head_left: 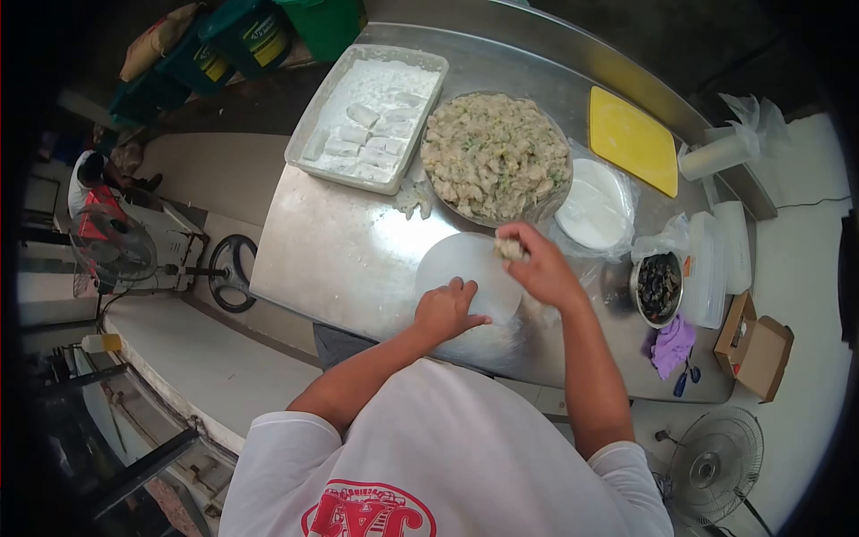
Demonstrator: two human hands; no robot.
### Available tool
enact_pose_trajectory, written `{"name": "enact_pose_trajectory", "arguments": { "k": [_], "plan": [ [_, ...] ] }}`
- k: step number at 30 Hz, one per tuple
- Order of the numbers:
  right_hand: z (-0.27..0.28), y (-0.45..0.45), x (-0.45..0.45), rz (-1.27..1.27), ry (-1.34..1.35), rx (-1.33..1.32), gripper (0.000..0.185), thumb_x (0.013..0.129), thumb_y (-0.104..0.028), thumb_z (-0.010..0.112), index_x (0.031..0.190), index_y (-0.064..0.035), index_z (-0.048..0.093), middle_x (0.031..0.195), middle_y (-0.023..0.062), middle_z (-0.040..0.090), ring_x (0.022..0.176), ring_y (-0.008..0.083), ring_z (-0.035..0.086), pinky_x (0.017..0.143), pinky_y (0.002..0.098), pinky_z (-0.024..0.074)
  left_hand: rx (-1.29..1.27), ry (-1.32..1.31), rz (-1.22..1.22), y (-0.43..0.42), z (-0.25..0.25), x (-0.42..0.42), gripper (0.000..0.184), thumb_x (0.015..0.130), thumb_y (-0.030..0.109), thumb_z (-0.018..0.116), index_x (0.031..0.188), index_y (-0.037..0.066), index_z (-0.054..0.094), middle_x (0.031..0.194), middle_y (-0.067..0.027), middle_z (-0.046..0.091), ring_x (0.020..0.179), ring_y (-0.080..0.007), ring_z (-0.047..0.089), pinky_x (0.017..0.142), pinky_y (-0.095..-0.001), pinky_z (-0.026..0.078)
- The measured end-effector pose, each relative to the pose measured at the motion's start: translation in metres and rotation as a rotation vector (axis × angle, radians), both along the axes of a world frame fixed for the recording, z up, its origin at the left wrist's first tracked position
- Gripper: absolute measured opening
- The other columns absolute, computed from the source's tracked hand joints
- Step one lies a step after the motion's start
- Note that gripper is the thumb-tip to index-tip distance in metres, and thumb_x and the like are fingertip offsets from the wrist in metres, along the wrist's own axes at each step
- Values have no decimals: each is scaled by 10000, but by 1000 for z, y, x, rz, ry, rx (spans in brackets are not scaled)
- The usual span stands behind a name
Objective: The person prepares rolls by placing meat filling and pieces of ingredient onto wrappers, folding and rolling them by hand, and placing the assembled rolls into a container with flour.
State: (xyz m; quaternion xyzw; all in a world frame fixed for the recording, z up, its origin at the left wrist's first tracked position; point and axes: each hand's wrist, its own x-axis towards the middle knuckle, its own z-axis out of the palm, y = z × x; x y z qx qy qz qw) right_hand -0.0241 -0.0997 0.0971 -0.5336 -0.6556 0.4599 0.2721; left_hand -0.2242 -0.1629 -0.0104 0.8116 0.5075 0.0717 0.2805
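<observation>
White T-shirt (429, 438) nearest. Near front edge of worktop (349, 259), L hand (447, 309), loosely spread, rests on round translucent sheet (470, 258), prob. steadying it. R hand (541, 273) grips chunky lump (510, 249); bulk mix (497, 157) toward back edge, prob. for easy reach.

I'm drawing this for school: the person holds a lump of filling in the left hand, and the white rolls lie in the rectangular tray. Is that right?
Not quite: the head view shows the lump of filling in the right hand, not the left hand. The white rolls do lie in the rectangular tray.
</observation>
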Motion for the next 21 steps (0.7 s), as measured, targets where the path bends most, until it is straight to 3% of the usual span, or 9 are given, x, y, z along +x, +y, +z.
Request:
{"name": "enact_pose_trajectory", "arguments": {
  "k": [4, 6, 7, 9, 10, 13, 15, 18, 21],
  "plan": [
    [-63, -57, -21, -92, 280, -184, 426, 827, -24, 674, 1247, -38, 608, 1127, 127, 682, 1075, 246, 674, 927, 360, 515, 75, -260, 10, 0, -25, -24, 587, 781, 422, 869, 1132, 51, 580, 1014, -152, 634, 845, -359, 702, 721, -453, 580],
    [-90, -77, -36, -76, 326, -278, 421, 826, -23, 678, 1243, -36, 618, 1138, 147, 667, 1075, 272, 665, 926, 357, 517, -88, -394, 67, 2, -30, -37, 582, 779, 246, 884, 1208, 34, 552, 1102, -162, 609, 913, -346, 678, 780, -425, 573],
    [-99, -80, -41, -79, 332, -282, 421, 826, -23, 678, 1243, -36, 618, 1138, 147, 667, 1075, 272, 665, 926, 357, 517, -93, -388, 65, 3, -33, -42, 582, 779, 246, 884, 1208, 34, 552, 1102, -162, 609, 913, -346, 678, 780, -425, 573],
    [-113, -84, -46, 9, -5, -138, 437, 816, 5, 663, 1249, -26, 621, 1111, 172, 643, 1058, 329, 653, 909, 381, 526, -217, -497, 38, 6, -36, -48, 631, 783, 144, 863, 1298, 25, 519, 1186, -158, 576, 913, -311, 670, 798, -401, 573],
    [-119, -84, -46, 72, -87, 39, 455, 795, 26, 651, 1247, -17, 619, 1069, 184, 629, 1037, 387, 637, 879, 420, 531, -220, -493, 35, 7, -36, -50, 631, 783, 144, 863, 1298, 25, 519, 1186, -158, 576, 913, -311, 670, 798, -401, 573],
    [-118, -88, -51, 33, -50, 194, 439, 780, 46, 650, 1215, -4, 617, 1037, 179, 627, 1030, 418, 625, 862, 452, 528, -107, -470, -89, 8, -33, -54, 715, 770, 135, 861, 1373, 31, 490, 1218, -160, 556, 919, -308, 660, 814, -407, 554],
    [-113, -88, -47, 11, -71, 190, 438, 778, 54, 655, 1210, -1, 615, 1071, 182, 626, 1029, 416, 623, 868, 458, 528, -117, -564, -78, 10, -29, -54, 659, 808, 130, 846, 1367, 34, 510, 1191, -139, 585, 896, -252, 670, 798, -366, 568],
    [-121, -88, -40, 17, -134, 273, 439, 774, 67, 667, 1204, -3, 620, 1149, 191, 617, 1024, 408, 622, 879, 469, 527, -297, -573, 51, 8, -22, -51, 585, 819, 132, 837, 1326, 45, 559, 1137, -140, 630, 902, -277, 671, 787, -358, 564],
    [-133, -90, -34, 50, -185, 407, 420, 770, 62, 687, 1179, -17, 642, 1191, 198, 613, 1022, 393, 624, 887, 470, 528, -125, -556, -43, 9, -38, -51, 462, 840, 135, 819, 1250, 47, 623, 1101, -137, 661, 914, -294, 672, 784, -356, 561]
  ]
}}
